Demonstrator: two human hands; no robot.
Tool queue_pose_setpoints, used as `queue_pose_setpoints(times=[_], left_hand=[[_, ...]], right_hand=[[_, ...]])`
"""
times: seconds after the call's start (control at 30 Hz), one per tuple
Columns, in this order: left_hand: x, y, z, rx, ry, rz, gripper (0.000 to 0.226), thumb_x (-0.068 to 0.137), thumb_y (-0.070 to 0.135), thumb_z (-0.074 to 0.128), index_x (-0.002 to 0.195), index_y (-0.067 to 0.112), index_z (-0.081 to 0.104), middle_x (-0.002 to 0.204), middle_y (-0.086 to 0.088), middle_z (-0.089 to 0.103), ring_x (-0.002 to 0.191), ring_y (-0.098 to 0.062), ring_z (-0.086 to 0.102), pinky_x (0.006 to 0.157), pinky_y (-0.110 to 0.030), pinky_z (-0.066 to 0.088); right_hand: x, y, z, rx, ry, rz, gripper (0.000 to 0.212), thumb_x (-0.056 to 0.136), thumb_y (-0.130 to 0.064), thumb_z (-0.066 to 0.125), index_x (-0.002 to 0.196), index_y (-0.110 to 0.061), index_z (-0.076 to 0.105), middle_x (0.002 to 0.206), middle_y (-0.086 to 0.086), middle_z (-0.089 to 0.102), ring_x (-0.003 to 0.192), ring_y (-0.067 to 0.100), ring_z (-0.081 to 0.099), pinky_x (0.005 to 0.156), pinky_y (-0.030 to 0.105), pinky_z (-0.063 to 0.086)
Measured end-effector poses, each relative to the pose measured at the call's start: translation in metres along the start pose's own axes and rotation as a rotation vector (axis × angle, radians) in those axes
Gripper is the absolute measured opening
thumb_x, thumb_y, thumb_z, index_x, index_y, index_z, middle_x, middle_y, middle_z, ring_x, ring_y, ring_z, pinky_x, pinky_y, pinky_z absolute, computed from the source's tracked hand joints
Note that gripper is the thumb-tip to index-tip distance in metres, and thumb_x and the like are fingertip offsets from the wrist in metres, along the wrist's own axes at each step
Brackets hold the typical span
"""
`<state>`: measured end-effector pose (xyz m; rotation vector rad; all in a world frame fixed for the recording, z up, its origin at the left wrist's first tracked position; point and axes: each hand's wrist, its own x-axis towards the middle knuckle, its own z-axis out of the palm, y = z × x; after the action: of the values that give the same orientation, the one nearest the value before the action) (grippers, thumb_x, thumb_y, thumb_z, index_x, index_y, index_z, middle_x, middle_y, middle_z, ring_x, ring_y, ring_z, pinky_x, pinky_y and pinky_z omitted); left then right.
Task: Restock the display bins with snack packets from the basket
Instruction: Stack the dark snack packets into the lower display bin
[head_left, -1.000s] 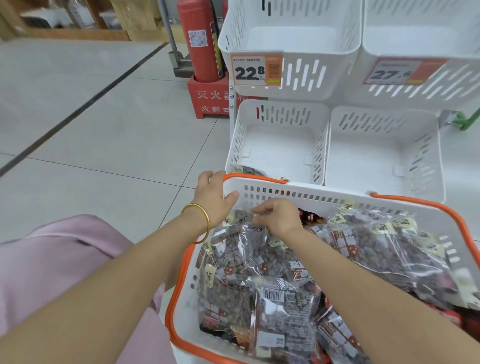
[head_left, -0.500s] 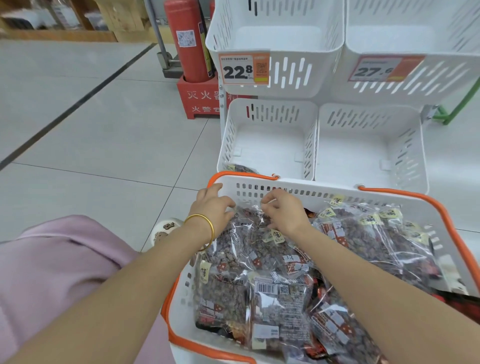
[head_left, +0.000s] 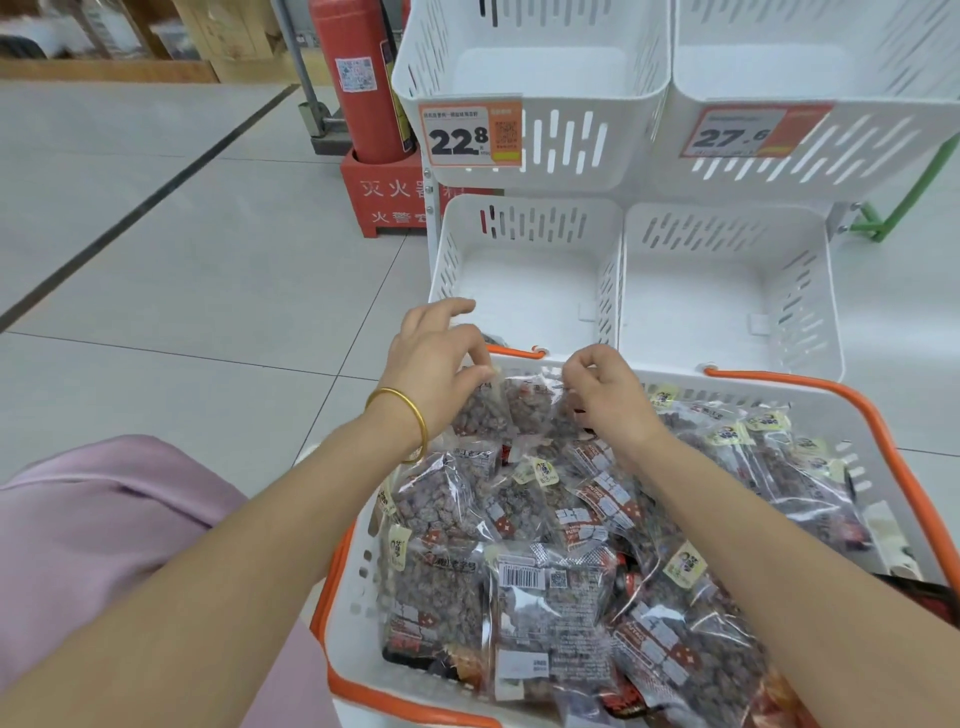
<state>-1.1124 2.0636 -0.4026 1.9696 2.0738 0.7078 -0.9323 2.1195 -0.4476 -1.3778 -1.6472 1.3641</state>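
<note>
1. Clear plastic snack packets (head_left: 550, 597), filled with small brown pieces and marked with red-and-white labels, lie heaped in the basket (head_left: 353, 597), a white slotted one with an orange rim
2. At the far end of that heap, just inside the basket's far wall, the held packet (head_left: 511, 410) is raised by its top edge, its lower part resting among the others; I cannot tell whether a second packet comes up with it
3. On the left top corner, the left hand (head_left: 436, 358) pinches the packet between thumb and curled fingers (head_left: 467, 353), with one finger lifted above the rim
4. On the right top corner, the right hand (head_left: 602, 384) pinches the same edge, its fingers (head_left: 582, 364) tightly curled
5. A gold bangle (head_left: 410, 410) circles the left wrist
6. Just behind the basket stand the lower left bin (head_left: 530, 223) and the lower right bin (head_left: 727, 228), white and slotted, side by side
7. Above them sit the upper left bin (head_left: 571, 140) with a price tag (head_left: 470, 136) reading 22.8, and the upper right bin (head_left: 857, 150) with a second tag (head_left: 737, 135) reading 27.6
8. Left of the bins a red fire extinguisher (head_left: 358, 104) stands in a red stand (head_left: 384, 200) on the grey tiled floor (head_left: 182, 260); pink fabric (head_left: 104, 519) fills the near left corner
</note>
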Motion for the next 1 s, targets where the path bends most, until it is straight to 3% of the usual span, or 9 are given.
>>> queue_pose_setpoints(times=[0.2,0.3,0.47,0.6,0.7,0.77,0.83,0.9,1.0], left_hand=[[0.007,0.011,-0.003,-0.113,0.058,-0.01,0.007,0.08,0.019,0.071,0.076,0.02,0.066,0.139,0.004,0.042,0.131,-0.016,0.024,0.099,-0.015,0.015],[0.01,0.015,-0.002,-0.103,0.071,-0.004,0.007,0.078,0.022,0.073,0.075,0.019,0.068,0.138,0.005,0.043,0.131,-0.015,0.023,0.1,-0.016,0.015],[0.01,0.016,-0.002,-0.123,0.087,-0.012,0.01,0.076,0.024,0.074,0.071,0.023,0.067,0.136,0.008,0.045,0.131,-0.014,0.023,0.105,-0.022,0.016],[0.008,0.024,-0.002,-0.145,0.083,0.009,0.012,0.075,0.023,0.075,0.069,0.026,0.066,0.134,0.01,0.046,0.131,-0.015,0.024,0.109,-0.03,0.019],[0.008,0.026,-0.004,-0.222,0.102,-0.017,0.011,0.077,0.022,0.074,0.08,0.029,0.066,0.138,0.008,0.042,0.133,-0.015,0.022,0.11,-0.029,0.018],[0.006,0.024,-0.006,-0.289,0.114,-0.082,0.04,0.077,0.026,0.074,0.114,0.029,0.059,0.146,0.003,0.032,0.136,-0.016,0.02,0.112,-0.028,0.016],[0.004,0.018,-0.008,-0.432,0.007,-0.21,0.084,0.075,0.036,0.075,0.143,0.025,0.028,0.151,-0.001,0.023,0.139,-0.017,0.022,0.114,-0.033,0.022],[0.001,0.014,-0.007,-0.584,-0.159,-0.317,0.114,0.067,0.043,0.078,0.149,0.026,0.001,0.154,-0.003,0.02,0.139,-0.018,0.026,0.112,-0.034,0.027],[0.0,0.007,0.0,-0.614,-0.263,-0.338,0.133,0.052,0.047,0.087,0.148,0.035,-0.006,0.153,0.002,0.022,0.138,-0.019,0.029,0.111,-0.039,0.032]], right_hand=[[-0.006,-0.016,0.001,0.13,-0.011,0.035,0.022,0.099,-0.028,0.045,0.111,-0.011,0.054,0.085,-0.002,0.056,0.078,0.014,0.057,0.069,0.032,0.05],[-0.011,-0.02,0.006,0.152,-0.045,-0.002,0.027,0.099,-0.032,0.043,0.108,-0.012,0.059,0.086,-0.001,0.058,0.083,0.017,0.055,0.073,0.032,0.046],[-0.023,-0.019,0.007,0.259,-0.222,-0.044,0.008,0.091,-0.033,0.057,0.097,-0.029,0.057,0.094,-0.008,0.063,0.082,-0.002,0.061,0.074,0.015,0.048],[-0.023,-0.015,0.021,0.151,-0.164,-0.104,0.051,0.071,-0.02,0.081,0.112,-0.027,0.052,0.103,-0.008,0.064,0.094,0.005,0.062,0.081,0.024,0.052],[-0.023,-0.016,0.022,0.207,-0.072,-0.085,0.045,0.069,-0.018,0.083,0.102,-0.032,0.056,0.1,-0.001,0.066,0.095,0.025,0.065,0.085,0.049,0.054],[-0.023,-0.018,0.017,0.272,-0.071,-0.048,0.042,0.072,-0.014,0.08,0.101,-0.03,0.055,0.103,0.003,0.067,0.096,0.027,0.066,0.081,0.049,0.055],[-0.022,-0.021,0.011,0.431,-0.083,-0.013,0.044,0.075,-0.004,0.075,0.107,-0.026,0.054,0.106,0.004,0.067,0.096,0.025,0.067,0.078,0.042,0.058],[-0.022,-0.022,0.007,0.562,-0.073,0.0,0.045,0.078,0.004,0.069,0.11,-0.022,0.052,0.101,0.006,0.068,0.089,0.021,0.068,0.074,0.036,0.058],[-0.019,-0.023,0.001,0.644,-0.087,0.038,0.039,0.083,0.005,0.063,0.113,-0.018,0.052,0.089,0.005,0.065,0.073,0.013,0.066,0.063,0.028,0.056]])
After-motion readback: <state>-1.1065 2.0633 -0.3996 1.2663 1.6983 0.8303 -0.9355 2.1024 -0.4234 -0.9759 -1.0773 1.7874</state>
